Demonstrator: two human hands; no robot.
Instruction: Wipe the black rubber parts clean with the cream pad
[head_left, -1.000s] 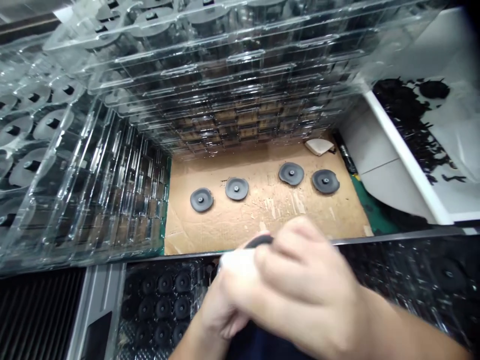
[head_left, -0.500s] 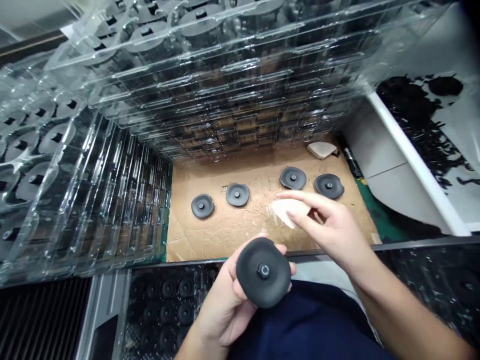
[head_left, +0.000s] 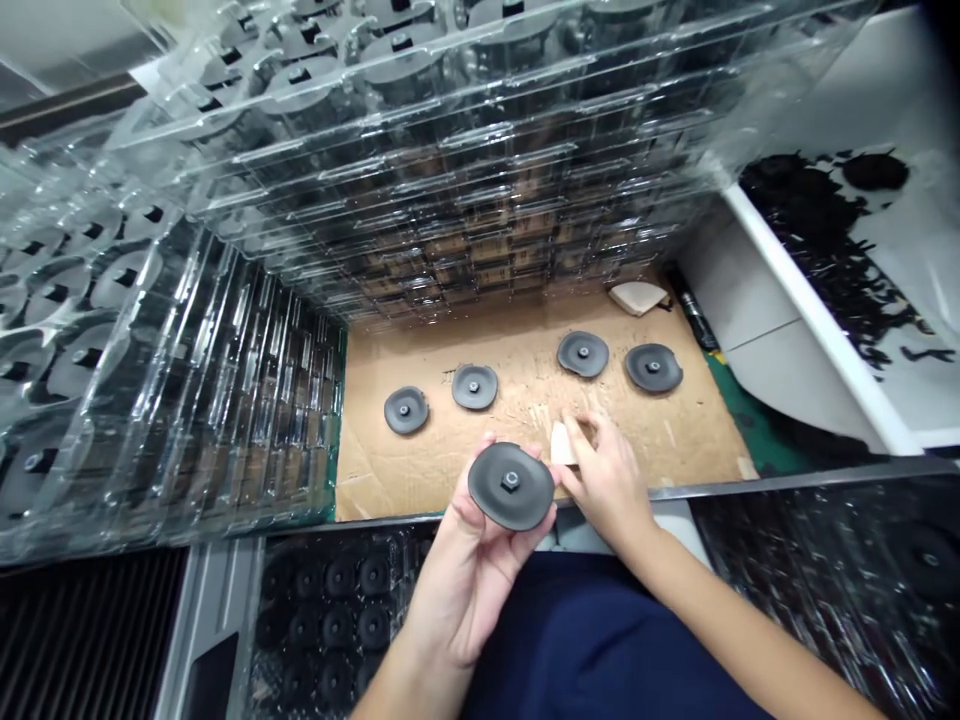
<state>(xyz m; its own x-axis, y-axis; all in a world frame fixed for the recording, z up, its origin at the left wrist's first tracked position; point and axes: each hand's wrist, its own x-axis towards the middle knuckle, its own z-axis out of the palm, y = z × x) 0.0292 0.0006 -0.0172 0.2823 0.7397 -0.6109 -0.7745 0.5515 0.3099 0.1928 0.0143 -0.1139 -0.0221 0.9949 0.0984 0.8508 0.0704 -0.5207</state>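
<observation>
My left hand grips a black dished disc with a small hub at its centre, tilted toward me. Just right of it, my right hand pinches a white wedge-shaped pad close to the disc's right edge; whether the two touch I cannot tell. Beyond both hands lies a brown cardboard sheet. On it rest several similar discs, among them a left one, a middle one and a right one. Another white pad sits at the back right.
Tall stacks of clear plastic trays stand behind and to the left, with discs in the top ones. A black pen-like tool lies on the right. Beyond it, a white-walled bin has black scraps. More filled trays are below the front edge.
The right hand has moved left and down with the white pad, close to the disc. The left hand has raised the disc slightly and tipped it flatter.
</observation>
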